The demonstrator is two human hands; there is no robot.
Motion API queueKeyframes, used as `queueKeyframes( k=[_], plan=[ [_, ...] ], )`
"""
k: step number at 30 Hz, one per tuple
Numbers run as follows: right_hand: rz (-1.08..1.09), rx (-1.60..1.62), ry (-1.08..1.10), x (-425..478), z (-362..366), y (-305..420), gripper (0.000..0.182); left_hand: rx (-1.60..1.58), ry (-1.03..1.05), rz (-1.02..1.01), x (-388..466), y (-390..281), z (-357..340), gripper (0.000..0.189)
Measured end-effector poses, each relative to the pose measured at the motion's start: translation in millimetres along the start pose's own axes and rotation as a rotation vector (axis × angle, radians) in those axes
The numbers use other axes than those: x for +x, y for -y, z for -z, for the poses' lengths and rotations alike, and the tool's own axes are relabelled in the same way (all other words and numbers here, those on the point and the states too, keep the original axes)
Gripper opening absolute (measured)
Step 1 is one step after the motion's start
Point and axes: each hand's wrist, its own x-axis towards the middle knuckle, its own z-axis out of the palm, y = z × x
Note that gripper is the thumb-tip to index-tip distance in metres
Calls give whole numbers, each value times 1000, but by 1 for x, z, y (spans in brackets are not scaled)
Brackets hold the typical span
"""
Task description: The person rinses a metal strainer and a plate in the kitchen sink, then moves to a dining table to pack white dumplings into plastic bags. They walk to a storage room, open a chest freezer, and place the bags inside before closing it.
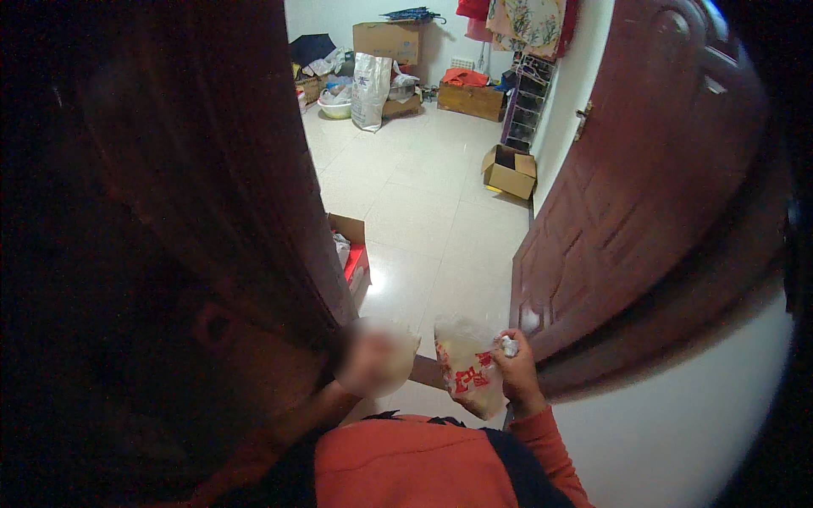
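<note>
In front of my chest, my right hand (517, 374) grips a see-through plastic bag (470, 374) with red printing on it. The bag hangs to the left of that hand, with something pale brown in its lower corner. A crumpled white bit (509, 346), perhaps the gathered top of the bag, pokes out between thumb and fingers. My left hand (371, 365) is raised beside the dark edge on the left. A blurred patch covers its fingers, and something pale shows at its right side; whether it is held is unclear.
A brown panelled door (622, 190) stands ajar on the right; a dark wooden edge (298, 190) borders the left. Beyond lie a tiled floor (413, 209), an open carton (511, 173), a red-sided box (356, 260), a white sack (370, 92), a wooden box (470, 101) and a rack (527, 105).
</note>
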Motion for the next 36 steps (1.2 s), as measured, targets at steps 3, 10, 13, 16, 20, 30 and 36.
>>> queueKeyframes(
  k=[3, 10, 13, 16, 20, 30, 36],
  plan=[
    [-31, 19, 50, 74, -5, 5, 22, 123, -87, 14, 63, -34, -20, 10],
    [-50, 7, 302, 275, -34, -4, 23, 202, -287, 83, 224, -73, -28, 12],
    [-124, 67, 365, 358, -47, 8, 23, 134, -356, 82, 281, -100, -26, 10],
    [-114, 93, 400, 437, -69, 25, 22, 93, -422, 36, 348, -117, -8, 10],
    [-16, -56, 443, 539, -96, 36, 28, 92, -552, -16, 432, -149, -8, 11],
    [-109, 12, 497, 790, -187, 62, 29, -35, -635, -128, 651, -238, 47, 13],
    [-124, 69, 565, 927, -264, 77, 28, 83, -674, -240, 770, -303, 83, 12]
  ],
)
